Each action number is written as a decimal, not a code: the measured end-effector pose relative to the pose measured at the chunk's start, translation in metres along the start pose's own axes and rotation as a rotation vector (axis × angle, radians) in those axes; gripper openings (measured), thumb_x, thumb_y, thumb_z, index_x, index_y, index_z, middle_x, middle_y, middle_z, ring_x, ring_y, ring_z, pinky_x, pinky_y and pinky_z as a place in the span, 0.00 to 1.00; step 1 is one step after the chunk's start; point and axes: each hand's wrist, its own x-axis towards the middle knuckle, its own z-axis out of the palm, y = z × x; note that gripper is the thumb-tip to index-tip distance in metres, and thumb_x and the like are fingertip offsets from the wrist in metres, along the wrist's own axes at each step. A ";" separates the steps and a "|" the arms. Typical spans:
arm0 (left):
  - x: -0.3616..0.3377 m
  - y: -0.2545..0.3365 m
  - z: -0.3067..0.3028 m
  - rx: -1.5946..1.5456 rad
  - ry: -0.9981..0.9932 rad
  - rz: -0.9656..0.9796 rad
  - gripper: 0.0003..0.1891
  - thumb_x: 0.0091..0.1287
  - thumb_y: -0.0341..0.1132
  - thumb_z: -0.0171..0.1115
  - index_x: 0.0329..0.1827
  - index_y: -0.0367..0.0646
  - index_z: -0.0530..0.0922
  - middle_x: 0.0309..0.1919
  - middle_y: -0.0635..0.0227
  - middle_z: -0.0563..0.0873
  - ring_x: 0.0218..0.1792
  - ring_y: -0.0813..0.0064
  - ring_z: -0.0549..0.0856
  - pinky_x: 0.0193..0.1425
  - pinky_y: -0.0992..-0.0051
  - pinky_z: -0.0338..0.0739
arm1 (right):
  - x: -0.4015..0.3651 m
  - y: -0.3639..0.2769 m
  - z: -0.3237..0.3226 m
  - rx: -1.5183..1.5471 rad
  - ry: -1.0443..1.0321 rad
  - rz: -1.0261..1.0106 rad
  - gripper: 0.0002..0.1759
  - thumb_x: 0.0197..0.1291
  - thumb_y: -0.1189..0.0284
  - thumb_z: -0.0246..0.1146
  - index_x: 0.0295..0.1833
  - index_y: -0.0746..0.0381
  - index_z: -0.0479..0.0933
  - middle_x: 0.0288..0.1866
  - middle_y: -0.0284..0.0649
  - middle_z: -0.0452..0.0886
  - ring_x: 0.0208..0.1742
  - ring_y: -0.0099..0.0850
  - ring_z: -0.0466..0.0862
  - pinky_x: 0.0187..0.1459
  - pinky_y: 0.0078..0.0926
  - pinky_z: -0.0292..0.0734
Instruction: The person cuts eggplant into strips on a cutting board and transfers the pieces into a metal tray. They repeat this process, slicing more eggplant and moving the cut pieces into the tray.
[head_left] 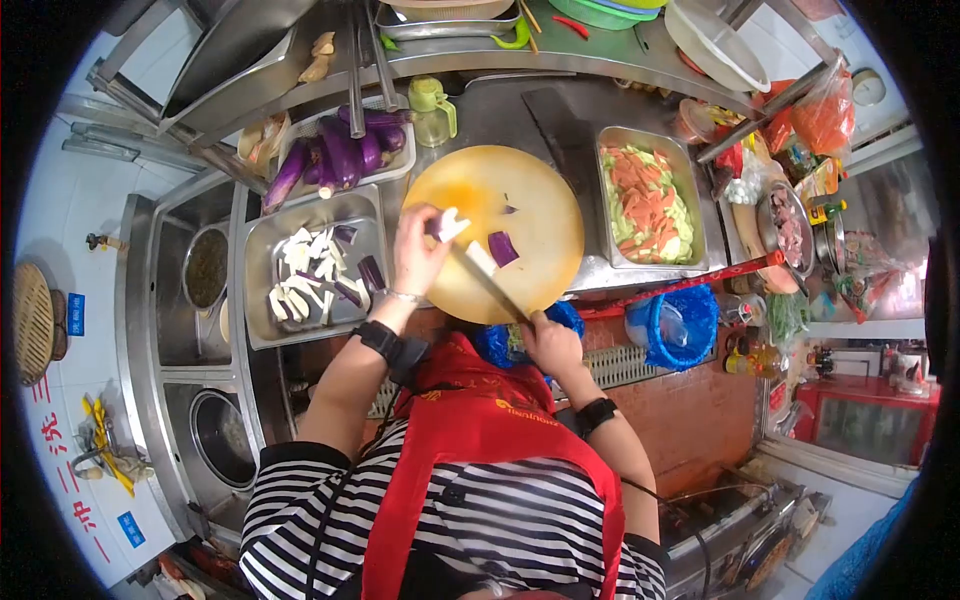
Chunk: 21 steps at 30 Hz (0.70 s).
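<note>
Probably for good control, the right hand [555, 346] grips a grey metal knife [497, 290] by its handle, while the left hand [416, 252] pinches a purple-skinned white eggplant piece [449, 225] over the round yellow cutting board [548, 200].

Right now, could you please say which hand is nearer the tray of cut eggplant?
Left: the left hand is at the left of the board, beside the tray; the right hand, holding the knife, is farther, at the board's near edge.
</note>
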 end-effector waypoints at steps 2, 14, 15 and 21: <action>-0.017 0.002 0.011 0.095 0.035 0.171 0.20 0.42 0.23 0.65 0.41 0.41 0.72 0.40 0.60 0.77 0.44 0.58 0.76 0.51 0.65 0.70 | 0.008 0.008 -0.003 -0.023 0.051 0.027 0.16 0.61 0.58 0.51 0.36 0.61 0.68 0.21 0.51 0.79 0.22 0.48 0.80 0.23 0.45 0.75; -0.091 -0.033 0.020 -0.010 -0.311 0.175 0.18 0.50 0.18 0.56 0.44 0.43 0.78 0.51 0.56 0.74 0.51 0.55 0.76 0.53 0.66 0.72 | 0.001 0.007 -0.026 0.009 0.018 0.103 0.16 0.61 0.58 0.53 0.40 0.62 0.69 0.23 0.53 0.79 0.25 0.51 0.80 0.28 0.48 0.75; -0.096 -0.034 0.019 -0.014 -0.253 0.061 0.16 0.52 0.19 0.56 0.44 0.43 0.78 0.51 0.56 0.74 0.51 0.56 0.77 0.53 0.66 0.73 | 0.000 0.004 -0.028 0.010 0.016 0.103 0.16 0.61 0.58 0.53 0.40 0.62 0.69 0.23 0.53 0.79 0.25 0.51 0.80 0.28 0.48 0.75; -0.099 -0.039 0.029 0.003 -0.161 -0.082 0.09 0.56 0.25 0.60 0.41 0.42 0.78 0.43 0.57 0.76 0.43 0.57 0.79 0.47 0.66 0.74 | 0.012 -0.014 0.009 -0.057 0.068 0.016 0.16 0.61 0.59 0.51 0.35 0.62 0.67 0.20 0.49 0.78 0.20 0.44 0.80 0.20 0.41 0.76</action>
